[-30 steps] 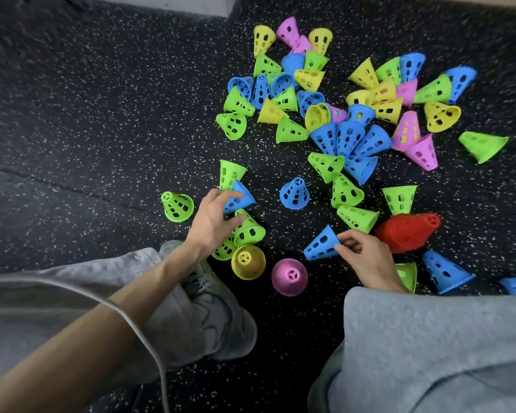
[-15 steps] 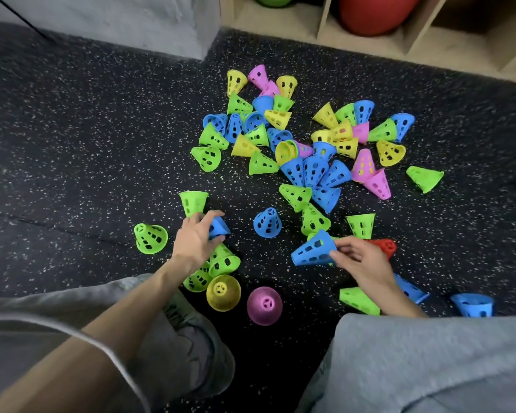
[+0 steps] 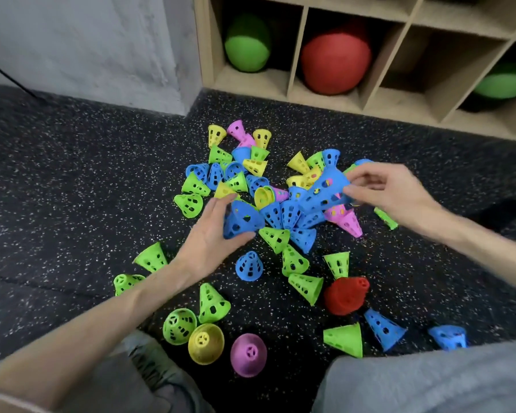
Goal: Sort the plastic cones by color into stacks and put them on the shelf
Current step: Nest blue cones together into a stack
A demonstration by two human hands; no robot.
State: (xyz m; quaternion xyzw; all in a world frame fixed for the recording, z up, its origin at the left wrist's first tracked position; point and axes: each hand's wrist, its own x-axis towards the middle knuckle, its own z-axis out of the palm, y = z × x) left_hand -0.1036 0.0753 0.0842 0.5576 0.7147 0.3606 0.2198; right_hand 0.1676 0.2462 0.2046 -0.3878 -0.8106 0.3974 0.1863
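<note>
The left hand [image 3: 213, 234] holds a blue cone [image 3: 241, 219] between the thumb and the curled fingers, and the right hand [image 3: 383, 190] pinches the wide rim of another blue cone [image 3: 325, 192], which is lifted above the pile of cones [image 3: 268, 189] lying on the dark speckled floor [image 3: 72, 189] between and beyond both hands. Near the left wrist lie green cones [image 3: 212, 301], and closer to the person stand a yellow cone [image 3: 206, 342] and a pink cone [image 3: 248, 354], while a red cone [image 3: 344, 295] lies below the right forearm. Beyond the hands stands the wooden shelf [image 3: 295, 55], whose compartments hold a green ball [image 3: 246, 44] and a red ball [image 3: 335, 59]
</note>
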